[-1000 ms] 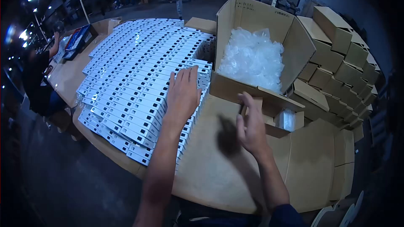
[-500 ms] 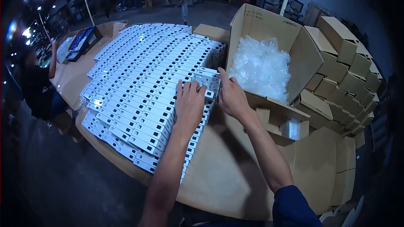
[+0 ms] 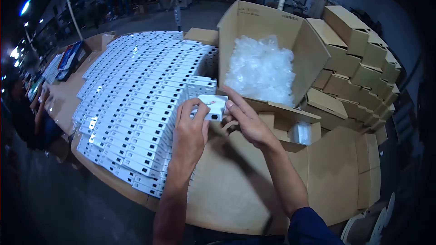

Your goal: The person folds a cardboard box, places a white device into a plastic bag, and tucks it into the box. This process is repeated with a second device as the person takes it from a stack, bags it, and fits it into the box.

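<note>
A small white box (image 3: 219, 101) with red print and a dark square on its end is held up in front of the stack. My left hand (image 3: 188, 129) grips its left side, with thumb and fingers closed around it. On the box's right edge are the thumb and fingertips of my right hand (image 3: 251, 124), its index finger stretched along the top corner. Just beyond and to the left spread dense rows of matching white boxes (image 3: 131, 95), stacked in layers, each with a dark square on its end.
A large cardboard carton (image 3: 313, 47) of clear plastic bags (image 3: 261, 70) stands behind my right hand. Nearer is an open small carton (image 3: 284, 109) with a clear wrapped pack (image 3: 302, 133). Brown cartons (image 3: 354, 59) are piled at right. Another person (image 3: 34, 113) sits at far left.
A white box has come up out of the rows between my two hands and is turned with its printed face up. Both hands have moved nearer to me. The view has shifted right.
</note>
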`<state>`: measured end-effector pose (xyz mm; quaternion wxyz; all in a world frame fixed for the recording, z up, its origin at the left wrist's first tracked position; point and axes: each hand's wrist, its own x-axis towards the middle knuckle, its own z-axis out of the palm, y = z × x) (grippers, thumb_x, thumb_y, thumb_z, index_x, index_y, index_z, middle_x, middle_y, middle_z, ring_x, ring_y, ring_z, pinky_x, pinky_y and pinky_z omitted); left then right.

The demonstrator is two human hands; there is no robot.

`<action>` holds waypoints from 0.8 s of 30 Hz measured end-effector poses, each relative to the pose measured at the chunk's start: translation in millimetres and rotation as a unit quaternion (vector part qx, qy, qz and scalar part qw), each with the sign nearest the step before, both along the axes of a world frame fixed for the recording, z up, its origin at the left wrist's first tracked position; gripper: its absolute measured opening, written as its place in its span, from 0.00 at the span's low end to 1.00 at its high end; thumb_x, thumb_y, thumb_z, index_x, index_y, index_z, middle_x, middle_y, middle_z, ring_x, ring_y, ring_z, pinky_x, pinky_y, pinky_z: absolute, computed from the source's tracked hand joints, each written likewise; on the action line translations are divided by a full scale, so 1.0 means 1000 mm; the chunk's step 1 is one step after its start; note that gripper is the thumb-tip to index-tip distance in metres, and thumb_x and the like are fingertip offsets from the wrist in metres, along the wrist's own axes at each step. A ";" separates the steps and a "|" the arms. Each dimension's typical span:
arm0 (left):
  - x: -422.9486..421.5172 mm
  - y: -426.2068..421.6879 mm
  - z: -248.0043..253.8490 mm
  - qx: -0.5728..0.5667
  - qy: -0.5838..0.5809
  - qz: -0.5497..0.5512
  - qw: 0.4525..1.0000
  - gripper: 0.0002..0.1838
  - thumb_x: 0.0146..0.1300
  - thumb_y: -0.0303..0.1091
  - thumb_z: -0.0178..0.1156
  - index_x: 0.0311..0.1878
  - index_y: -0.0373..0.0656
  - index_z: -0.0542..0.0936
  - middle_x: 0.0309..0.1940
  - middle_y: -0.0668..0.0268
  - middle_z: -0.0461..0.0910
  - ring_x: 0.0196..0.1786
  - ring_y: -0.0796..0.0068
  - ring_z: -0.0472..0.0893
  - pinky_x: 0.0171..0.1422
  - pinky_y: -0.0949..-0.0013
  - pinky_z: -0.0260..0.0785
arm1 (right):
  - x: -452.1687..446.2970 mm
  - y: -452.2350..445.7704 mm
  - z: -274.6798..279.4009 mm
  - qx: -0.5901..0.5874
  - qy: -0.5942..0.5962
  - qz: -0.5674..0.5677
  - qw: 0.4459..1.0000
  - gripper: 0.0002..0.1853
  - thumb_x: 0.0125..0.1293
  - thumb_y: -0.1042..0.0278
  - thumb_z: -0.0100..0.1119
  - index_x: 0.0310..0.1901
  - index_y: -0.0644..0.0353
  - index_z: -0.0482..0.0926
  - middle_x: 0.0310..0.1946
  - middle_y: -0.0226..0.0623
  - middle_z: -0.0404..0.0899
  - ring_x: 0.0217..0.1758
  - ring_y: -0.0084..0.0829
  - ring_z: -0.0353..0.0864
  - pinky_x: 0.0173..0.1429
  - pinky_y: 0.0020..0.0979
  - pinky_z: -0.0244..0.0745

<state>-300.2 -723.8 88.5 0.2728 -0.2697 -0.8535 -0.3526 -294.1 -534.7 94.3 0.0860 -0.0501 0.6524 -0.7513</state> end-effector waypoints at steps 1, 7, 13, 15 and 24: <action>0.004 0.004 0.004 0.003 0.004 -0.016 1.000 0.18 0.55 0.16 0.69 0.50 0.37 0.79 0.55 0.55 0.76 0.61 0.48 0.76 0.63 0.51 0.73 | 0.003 0.003 0.000 -0.036 0.001 -0.001 0.999 0.22 0.84 0.55 0.49 0.73 0.50 0.69 0.49 0.36 0.80 0.45 0.23 0.82 0.42 0.30 0.84; -0.003 0.024 0.032 0.104 -0.077 -0.156 0.979 0.16 0.56 0.20 0.73 0.49 0.36 0.82 0.51 0.58 0.80 0.48 0.62 0.85 0.49 0.64 0.81 | 0.029 0.040 0.020 -0.099 -0.029 -0.020 0.994 0.12 0.82 0.67 0.52 0.54 0.64 0.82 0.48 0.38 0.81 0.45 0.27 0.86 0.46 0.32 0.91; -0.065 0.085 0.010 0.097 -0.135 -0.110 0.980 0.15 0.65 0.30 0.70 0.51 0.33 0.83 0.41 0.53 0.85 0.43 0.65 0.85 0.46 0.66 0.78 | 0.027 0.096 0.034 0.067 0.150 -0.182 0.969 0.11 0.79 0.78 0.48 0.50 0.67 0.83 0.46 0.33 0.81 0.44 0.21 0.81 0.51 0.31 0.91; -0.096 0.110 -0.013 0.056 -0.074 -0.092 0.991 0.15 0.62 0.30 0.71 0.49 0.32 0.83 0.42 0.51 0.85 0.41 0.59 0.86 0.49 0.60 0.78 | 0.017 0.110 0.035 0.124 0.177 -0.214 0.953 0.11 0.76 0.76 0.53 0.52 0.64 0.85 0.42 0.34 0.81 0.44 0.22 0.82 0.47 0.29 0.88; -0.165 0.154 -0.016 0.036 -0.120 -0.104 0.987 0.10 0.64 0.29 0.67 0.44 0.33 0.82 0.37 0.45 0.87 0.41 0.50 0.89 0.49 0.55 0.80 | -0.035 0.138 0.036 0.454 0.231 -0.283 0.813 0.21 0.60 0.59 0.74 0.54 0.57 0.87 0.42 0.48 0.81 0.49 0.43 0.84 0.57 0.41 0.79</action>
